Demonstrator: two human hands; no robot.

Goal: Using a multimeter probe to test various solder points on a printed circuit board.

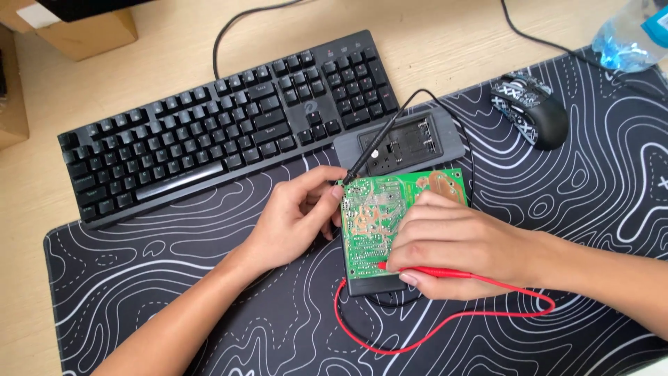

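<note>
Left hand (pixel 296 216) pinched black probe (pixel 372 150), right hand (pixel 456 247) gripped red probe (pixel 435 272) on green circuit board (pixel 379 216); board looked stiff, light, fragile, best held by edges.

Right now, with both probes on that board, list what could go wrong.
1. The left hand holds the black probe at the upper left corner of the green circuit board, among closely packed solder points; a slip could bridge two of them.
2. The right hand lies across the board while pressing the red probe, so fingers may touch bare solder.
3. The red lead loops loosely on the desk mat; a snag could tug the probe off.
</note>
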